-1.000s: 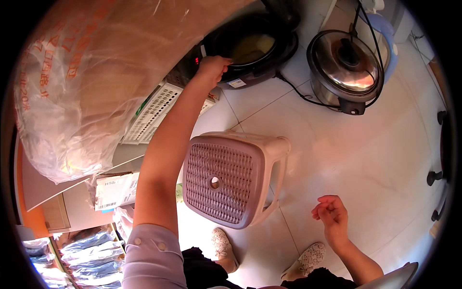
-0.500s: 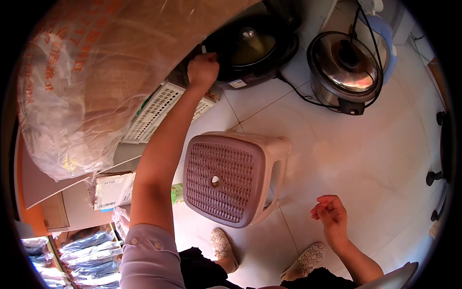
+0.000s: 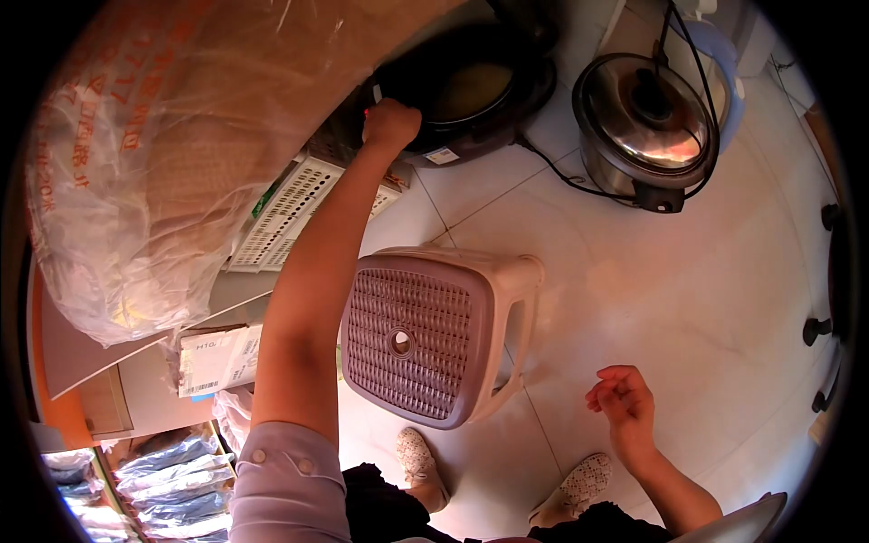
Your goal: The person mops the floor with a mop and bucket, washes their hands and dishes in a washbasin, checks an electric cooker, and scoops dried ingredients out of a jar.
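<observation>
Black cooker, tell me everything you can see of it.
The black cooker looks plastic and rounded. It sits upright, open, left of the lidded pot, something yellowish inside. A white label is on its side; a cord leaves near its base. The left hand is at its edge; contact unclear.

Plastic bag (image 3: 118, 226): orange-red Chinese characters, "17". White box (image 3: 214, 368): barcode, lettering unclear.

Warm, uneven light with glare on the metal lid (image 3: 677, 138), shadow inside the black cooker (image 3: 484, 138), fisheye-curved, black-cornered edges.
</observation>
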`<state>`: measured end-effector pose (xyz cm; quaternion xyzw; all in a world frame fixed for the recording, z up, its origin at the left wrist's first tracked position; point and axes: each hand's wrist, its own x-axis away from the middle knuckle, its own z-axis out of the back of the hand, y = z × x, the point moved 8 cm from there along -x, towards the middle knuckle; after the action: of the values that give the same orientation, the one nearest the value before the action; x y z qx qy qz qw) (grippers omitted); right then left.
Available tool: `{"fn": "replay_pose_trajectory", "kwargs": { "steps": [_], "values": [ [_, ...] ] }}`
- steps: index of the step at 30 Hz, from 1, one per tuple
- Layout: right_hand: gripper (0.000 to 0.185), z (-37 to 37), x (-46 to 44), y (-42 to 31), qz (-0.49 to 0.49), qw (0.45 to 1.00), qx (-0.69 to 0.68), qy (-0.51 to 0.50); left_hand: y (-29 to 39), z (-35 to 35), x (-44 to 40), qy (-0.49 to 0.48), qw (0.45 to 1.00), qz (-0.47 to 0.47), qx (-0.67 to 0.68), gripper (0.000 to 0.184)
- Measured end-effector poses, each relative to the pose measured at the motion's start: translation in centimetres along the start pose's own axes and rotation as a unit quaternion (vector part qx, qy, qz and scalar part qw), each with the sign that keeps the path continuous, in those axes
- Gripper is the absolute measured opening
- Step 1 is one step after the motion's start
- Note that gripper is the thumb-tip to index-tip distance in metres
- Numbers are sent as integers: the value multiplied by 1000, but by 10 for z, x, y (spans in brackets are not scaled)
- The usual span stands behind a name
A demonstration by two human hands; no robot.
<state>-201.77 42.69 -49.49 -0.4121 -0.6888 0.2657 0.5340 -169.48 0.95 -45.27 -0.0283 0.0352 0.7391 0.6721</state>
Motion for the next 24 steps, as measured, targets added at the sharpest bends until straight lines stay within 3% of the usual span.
{"fn": "replay_pose_trajectory", "kwargs": {
  "steps": [2, 3, 4, 8, 14, 15, 17, 19, 20, 22, 24],
  "values": [
    [16, 1, 0, -1, 2, 1000, 3, 5, -2, -7, -7, -21, 998, -11, 62, 20],
    [15, 0, 0, -2, -1, 1000, 0, -1, -7, -20, 0, -138, 960, 93, 227, 17],
    [14, -1, 0, -1, -5, 1000, -3, -6, -4, -36, 14, -248, 871, 192, 379, 16],
    [14, 0, 2, 1, -4, 1000, -9, -4, 6, -26, 38, -241, 851, 228, 408, 11],
    [14, -2, 2, -2, 2, 1000, -2, -9, -2, -10, 46, -147, 859, 215, 441, 12],
    [14, -3, 2, -2, -2, 1000, 0, -8, -10, -13, 25, -78, 925, 76, 363, 13],
    [14, -5, 2, -2, -6, 1000, 1, -7, 1, -1, 22, -7, 960, -65, 272, 15],
    [14, -7, 3, -2, -3, 1000, 4, -11, -2, 20, 36, 29, 954, 43, 296, 19],
    [14, -7, 3, -2, -2, 1000, 4, -11, -1, 25, 42, 29, 954, 43, 296, 19],
    [14, -7, 4, -1, -3, 1000, 3, -13, 19, 59, 58, 182, 973, -89, 115, 20],
    [14, -7, 4, 0, 1, 1000, 2, -14, 24, 68, 67, 192, 973, -101, 78, 21]
  ]
}}
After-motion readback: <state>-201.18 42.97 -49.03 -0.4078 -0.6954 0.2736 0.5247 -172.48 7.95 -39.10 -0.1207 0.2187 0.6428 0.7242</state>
